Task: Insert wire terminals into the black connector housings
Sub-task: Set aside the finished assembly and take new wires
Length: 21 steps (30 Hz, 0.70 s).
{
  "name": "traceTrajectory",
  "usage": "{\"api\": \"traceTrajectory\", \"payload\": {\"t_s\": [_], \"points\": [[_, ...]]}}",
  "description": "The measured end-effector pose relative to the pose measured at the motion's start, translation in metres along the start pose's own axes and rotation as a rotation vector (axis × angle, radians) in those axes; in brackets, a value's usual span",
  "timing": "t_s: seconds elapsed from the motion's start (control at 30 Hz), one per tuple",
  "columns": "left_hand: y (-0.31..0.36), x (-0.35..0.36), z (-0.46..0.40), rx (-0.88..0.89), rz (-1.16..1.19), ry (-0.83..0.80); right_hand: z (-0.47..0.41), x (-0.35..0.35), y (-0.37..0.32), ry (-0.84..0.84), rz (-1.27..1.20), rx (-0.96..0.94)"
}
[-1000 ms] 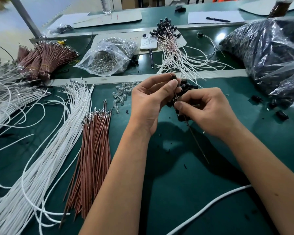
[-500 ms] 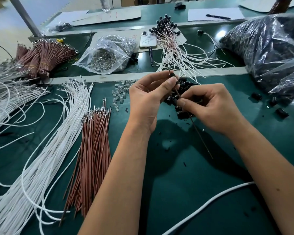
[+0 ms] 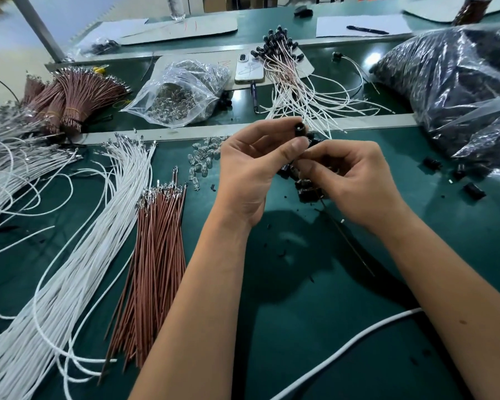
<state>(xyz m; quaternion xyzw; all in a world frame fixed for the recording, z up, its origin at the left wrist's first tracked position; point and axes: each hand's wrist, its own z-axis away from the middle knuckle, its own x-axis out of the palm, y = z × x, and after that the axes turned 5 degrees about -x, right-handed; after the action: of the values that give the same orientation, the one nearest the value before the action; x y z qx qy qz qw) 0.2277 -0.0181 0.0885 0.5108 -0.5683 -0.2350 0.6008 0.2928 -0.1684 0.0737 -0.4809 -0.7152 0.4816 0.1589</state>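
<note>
My left hand pinches a small black connector housing between fingertips and thumb, held up above the green table. My right hand sits just right of it and pinches a thin brown wire that trails down toward me. How the wire's terminal end meets the housing is hidden by my fingers. A small heap of loose black housings lies under both hands. Loose brown wires with terminals and white wires lie to the left.
Small clear bulbs lie scattered left of my hands. Finished white wire assemblies, a bag of clear parts and a phone sit behind. A big bag of black parts fills the right. A white cable crosses near me.
My left hand has lifted the black housing a little higher, so it now shows above my fingertips. My right hand stays close beside it with the brown wire.
</note>
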Motion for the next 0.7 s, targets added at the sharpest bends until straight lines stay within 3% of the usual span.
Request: {"api": "traceTrajectory", "payload": {"t_s": [0.37, 0.5, 0.7], "points": [[0.0013, 0.0022, 0.0024, 0.07, -0.025, -0.105, -0.004, -0.0042, -0.0014, 0.071, 0.124, -0.223], [0.0013, 0.0003, 0.0023, 0.052, -0.035, -0.131, -0.0031, -0.0038, -0.0008, 0.073, 0.108, -0.181], [0.0003, -0.0076, -0.0019, -0.098, -0.014, -0.008, 0.0007, -0.0002, 0.0006, 0.1, -0.016, -0.034]]}}
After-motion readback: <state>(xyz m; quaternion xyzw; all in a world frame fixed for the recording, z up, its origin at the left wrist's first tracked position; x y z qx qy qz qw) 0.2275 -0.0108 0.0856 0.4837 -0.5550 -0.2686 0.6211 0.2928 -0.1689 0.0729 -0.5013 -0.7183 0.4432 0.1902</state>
